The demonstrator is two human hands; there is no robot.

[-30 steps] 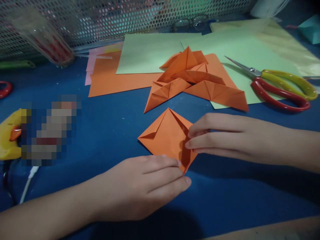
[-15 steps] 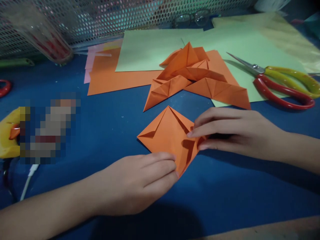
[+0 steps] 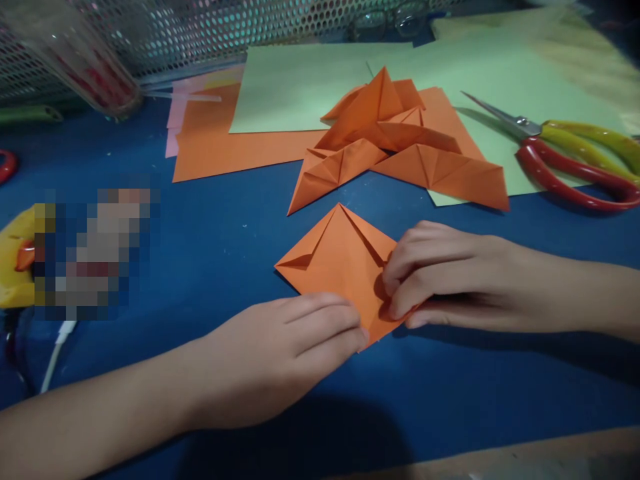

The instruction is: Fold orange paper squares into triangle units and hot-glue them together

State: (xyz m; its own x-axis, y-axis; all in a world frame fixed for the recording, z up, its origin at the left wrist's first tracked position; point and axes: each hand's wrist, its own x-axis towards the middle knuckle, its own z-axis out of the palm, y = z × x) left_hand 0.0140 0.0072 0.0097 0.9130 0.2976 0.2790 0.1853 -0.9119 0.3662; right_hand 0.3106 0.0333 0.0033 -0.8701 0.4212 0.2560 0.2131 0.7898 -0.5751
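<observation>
A partly folded square of orange origami paper (image 3: 345,267) lies on the blue tabletop, its flaps creased in toward the middle. My left hand (image 3: 295,353) presses down on its near-left side, fingers together, fingertips hidden against the sheet. On the right edge my right hand (image 3: 440,277) pinches a flap between thumb and bent fingers; part of that corner is covered. Just beyond the sheet sits a loose pile of folded orange paper pieces (image 3: 383,123).
Scissors (image 3: 530,137) with red and yellow handles rest on pale green sheets (image 3: 285,87) at the back right. Flat orange paper (image 3: 215,157) lies back left. A clear cup (image 3: 95,73), a yellow object (image 3: 20,260) and a white cable (image 3: 57,350) are at left.
My right hand has slid toward me along the paper's right edge, its fingers now bent more over the flap. My left hand stays on the sheet. The view has shifted slightly.
</observation>
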